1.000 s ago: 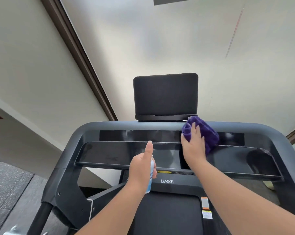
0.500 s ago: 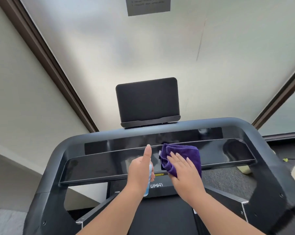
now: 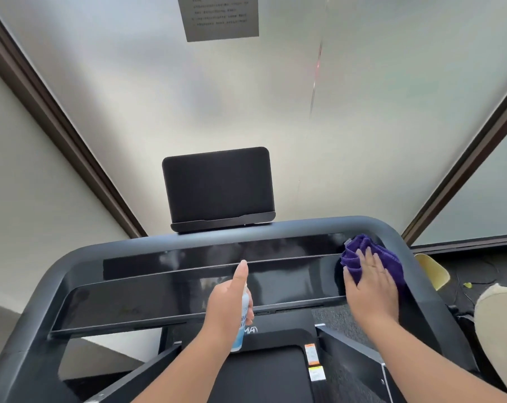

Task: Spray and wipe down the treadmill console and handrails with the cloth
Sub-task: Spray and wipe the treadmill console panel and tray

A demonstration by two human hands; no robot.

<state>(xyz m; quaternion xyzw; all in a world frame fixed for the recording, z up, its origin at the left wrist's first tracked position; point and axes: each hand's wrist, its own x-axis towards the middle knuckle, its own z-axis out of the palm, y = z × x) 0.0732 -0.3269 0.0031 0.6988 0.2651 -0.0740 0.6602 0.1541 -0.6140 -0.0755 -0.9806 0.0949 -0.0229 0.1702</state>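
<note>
At the far right end of the glossy treadmill console [image 3: 290, 283], the right hand [image 3: 370, 289] presses a purple cloth [image 3: 363, 254] flat, fingers [image 3: 368, 257] straight and spread, just inside the curved grey handrail [image 3: 397, 237] corner; near the console's middle, the left hand [image 3: 227, 308] grips a small spray bottle [image 3: 242, 324] upright, thumb raised along its top; left of that hand the dark panel runs bare to its rounded left edge; a black screen [image 3: 217, 187] stands beyond the far rail.

Frosted window [image 3: 275, 106] with posted notice [image 3: 220, 16] — dark-framed, softly lit.
</note>
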